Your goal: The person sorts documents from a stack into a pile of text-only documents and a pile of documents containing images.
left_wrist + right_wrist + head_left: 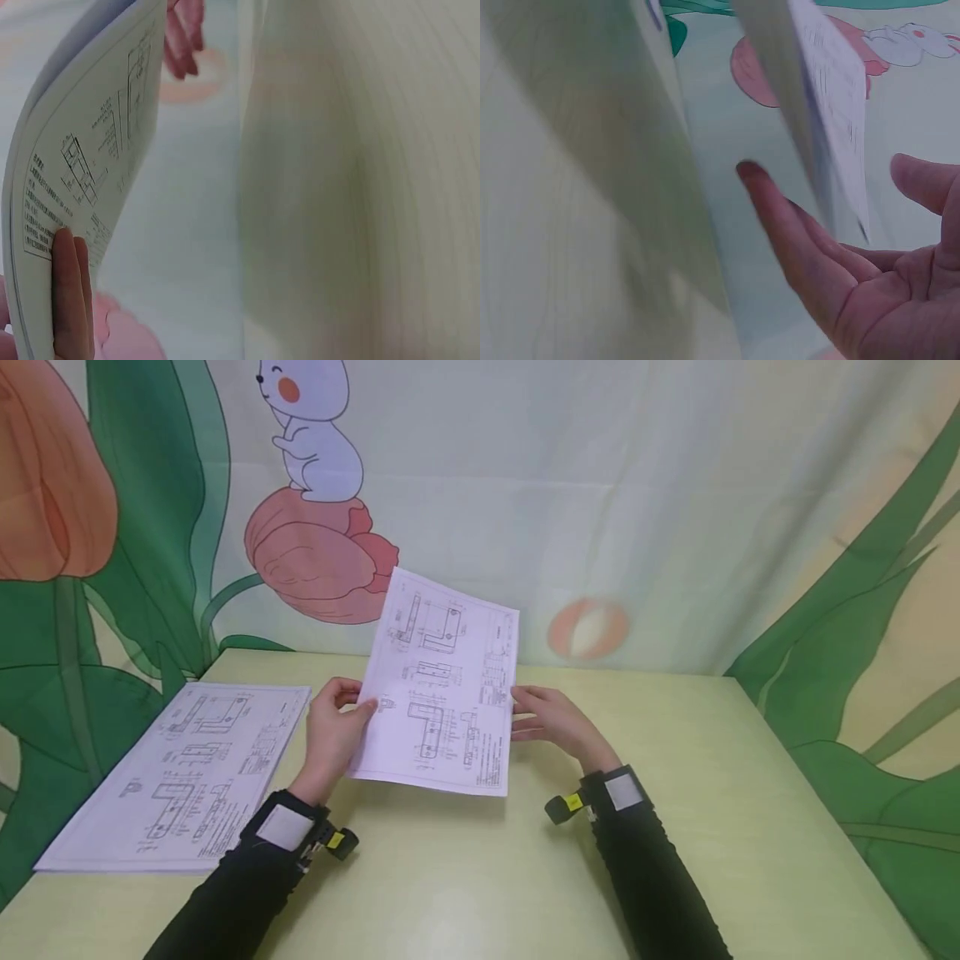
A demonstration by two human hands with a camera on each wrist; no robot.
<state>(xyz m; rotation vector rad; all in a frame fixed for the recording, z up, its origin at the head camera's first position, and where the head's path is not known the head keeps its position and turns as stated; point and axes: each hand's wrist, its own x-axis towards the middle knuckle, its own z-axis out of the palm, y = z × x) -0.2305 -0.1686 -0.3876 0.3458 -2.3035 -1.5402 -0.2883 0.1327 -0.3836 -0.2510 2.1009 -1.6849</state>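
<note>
Several white sheets printed with technical drawings stand tilted above the table, held together as a thin stack. At their left edge my left hand pinches them, thumb on the front. In the left wrist view, left fingers lie along the other face of the sheets, which bow slightly. My right hand is at the opposite edge. The right wrist view shows that right hand with thumb and fingers spread apart, the edge of the sheets between them and not gripped.
On the left of the pale table lies another stack of sheets with the same kind of drawing. Behind the table hangs a curtain printed with flowers, leaves and a white animal. Each wrist wears a black band with a small camera.
</note>
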